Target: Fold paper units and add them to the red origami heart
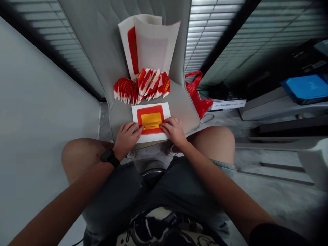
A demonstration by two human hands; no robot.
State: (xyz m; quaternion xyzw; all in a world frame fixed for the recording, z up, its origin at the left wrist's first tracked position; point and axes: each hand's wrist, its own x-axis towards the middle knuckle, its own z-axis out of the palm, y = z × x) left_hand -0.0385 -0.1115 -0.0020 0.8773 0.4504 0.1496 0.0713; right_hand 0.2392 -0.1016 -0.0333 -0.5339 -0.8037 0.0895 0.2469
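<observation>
**left hand (127, 138) and right hand (174, 131) flat on a white paper sheet (151, 119) with a red border and yellow centre**

the sheet lies on a padded grey chair seat (180, 109), its yellow centre folded. the fingers of both hands lie together on its near edge, pressing down, not pinching. behind the sheet sit fanned red-and-white folded paper pieces (142, 87); further behind it, large white paper sheets (151, 44) lean against the quilted grey chair back (102, 44). right of the sheet is a crumpled red plastic bag (197, 95).

Two hands (127, 139) on one red-and-yellow paper sheet (151, 121); two bunches of folded red-and-white paper (152, 85); two upright sheets (153, 44); one red plastic bag (197, 95); one wristwatch (110, 158).
</observation>
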